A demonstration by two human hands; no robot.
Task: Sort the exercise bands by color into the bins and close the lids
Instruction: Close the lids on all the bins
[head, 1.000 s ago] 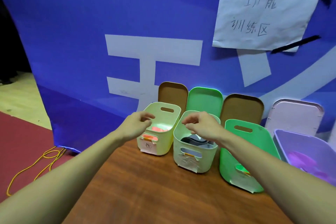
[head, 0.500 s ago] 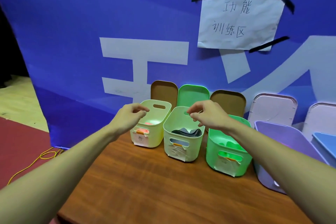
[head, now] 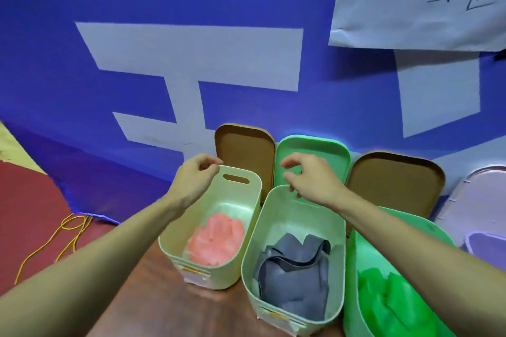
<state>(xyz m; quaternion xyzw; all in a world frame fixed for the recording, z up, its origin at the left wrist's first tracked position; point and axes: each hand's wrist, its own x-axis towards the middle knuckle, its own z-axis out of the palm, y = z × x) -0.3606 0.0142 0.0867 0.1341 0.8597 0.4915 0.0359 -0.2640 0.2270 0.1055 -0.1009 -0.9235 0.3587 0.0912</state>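
Note:
Three open bins stand in a row on the wooden table (head: 153,309). The pale yellow bin (head: 246,230) holds pink bands (head: 216,243). The pale green bin (head: 335,262) holds grey bands (head: 295,273). The bright green bin (head: 356,295) holds green bands (head: 391,306). Behind them lean a brown lid (head: 246,150), a green lid (head: 325,156) and a second brown lid (head: 394,180). My left hand (head: 195,178) hovers at the yellow bin's far left rim, fingers curled and empty. My right hand (head: 306,178) hangs before the green lid, fingers apart.
A blue banner (head: 164,63) with a taped paper sign (head: 421,0) rises right behind the lids. A lilac lid (head: 476,200) and lilac bin (head: 487,249) stand at the far right. A yellow cord (head: 63,238) lies on the red floor at the left.
The view has come much closer and tilted down into the bins. Both hands have reached farther back, from above the bins toward the lids behind them.

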